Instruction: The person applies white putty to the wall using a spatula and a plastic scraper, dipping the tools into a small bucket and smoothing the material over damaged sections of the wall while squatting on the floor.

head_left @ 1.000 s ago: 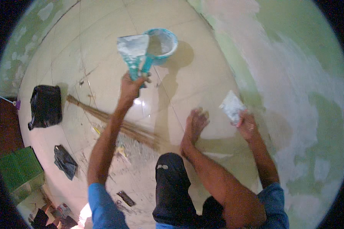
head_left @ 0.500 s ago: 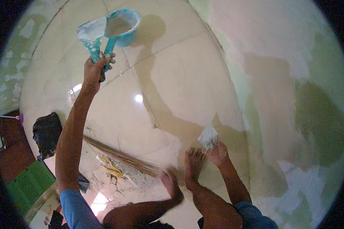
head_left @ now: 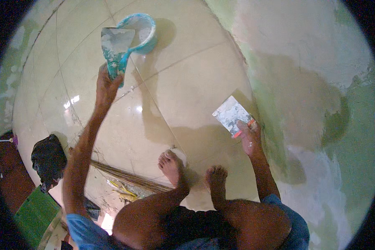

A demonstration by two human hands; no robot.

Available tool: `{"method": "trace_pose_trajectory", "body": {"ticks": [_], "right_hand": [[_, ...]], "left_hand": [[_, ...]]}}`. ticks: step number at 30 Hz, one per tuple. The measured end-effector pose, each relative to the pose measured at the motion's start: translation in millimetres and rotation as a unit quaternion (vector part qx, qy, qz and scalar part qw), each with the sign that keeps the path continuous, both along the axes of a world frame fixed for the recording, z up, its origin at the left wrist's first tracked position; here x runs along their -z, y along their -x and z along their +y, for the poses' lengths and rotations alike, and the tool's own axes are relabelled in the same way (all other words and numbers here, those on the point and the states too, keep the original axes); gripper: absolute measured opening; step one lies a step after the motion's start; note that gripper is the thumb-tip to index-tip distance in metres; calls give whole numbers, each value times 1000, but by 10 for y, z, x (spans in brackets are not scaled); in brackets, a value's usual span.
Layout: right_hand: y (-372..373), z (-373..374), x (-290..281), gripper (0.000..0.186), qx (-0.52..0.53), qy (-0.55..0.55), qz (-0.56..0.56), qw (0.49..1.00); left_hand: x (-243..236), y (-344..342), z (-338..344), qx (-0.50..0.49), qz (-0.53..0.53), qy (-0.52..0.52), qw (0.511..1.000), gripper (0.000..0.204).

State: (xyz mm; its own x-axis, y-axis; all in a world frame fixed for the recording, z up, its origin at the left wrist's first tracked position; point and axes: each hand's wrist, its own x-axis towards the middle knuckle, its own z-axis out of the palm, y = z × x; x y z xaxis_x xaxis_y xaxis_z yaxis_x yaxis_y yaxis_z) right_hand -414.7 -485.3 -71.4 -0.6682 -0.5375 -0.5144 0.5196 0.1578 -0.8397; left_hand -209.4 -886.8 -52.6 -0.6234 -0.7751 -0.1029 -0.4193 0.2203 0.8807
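My left hand (head_left: 107,83) grips a wide putty knife (head_left: 116,41) with a smeared blade and teal handle, together with the handle of a teal dipper (head_left: 150,41) that has pale material inside. The knife blade overlaps the dipper's left side. On the right, my right hand (head_left: 249,137) is closed on a square-bladed scraper (head_left: 231,112) with a red-orange edge at its grip, its blade spotted with white and grey material. It is near the foot of the patchy green-and-white wall (head_left: 304,104).
My bare feet (head_left: 168,166) rest on the tiled floor (head_left: 187,75). A stick broom (head_left: 125,175) lies beside debris and small yellow items (head_left: 125,191). At left are a black bag (head_left: 48,158), a dark brown piece (head_left: 12,175), a green panel (head_left: 37,214) and another patched wall (head_left: 6,91).
Both hands appear further left than a second ago, each still holding its tool. My left leg has shifted, so both bare feet now show. The whole view has shifted too.
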Motion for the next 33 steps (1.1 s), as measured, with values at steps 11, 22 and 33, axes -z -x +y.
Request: {"method": "trace_pose_trajectory", "body": {"ticks": [11, 22, 33], "right_hand": [[-486, -872, -589, 37, -69, 157, -236, 956], [-657, -1068, -513, 25, -72, 65, -44, 994], [-239, -834, -127, 36, -128, 36, -113, 985]], "left_hand": [[-352, 91, 1561, 29, 95, -250, 963, 30], [-211, 243, 2008, 65, 64, -284, 954, 46], [-270, 111, 1969, -84, 34, -298, 950, 54]]}}
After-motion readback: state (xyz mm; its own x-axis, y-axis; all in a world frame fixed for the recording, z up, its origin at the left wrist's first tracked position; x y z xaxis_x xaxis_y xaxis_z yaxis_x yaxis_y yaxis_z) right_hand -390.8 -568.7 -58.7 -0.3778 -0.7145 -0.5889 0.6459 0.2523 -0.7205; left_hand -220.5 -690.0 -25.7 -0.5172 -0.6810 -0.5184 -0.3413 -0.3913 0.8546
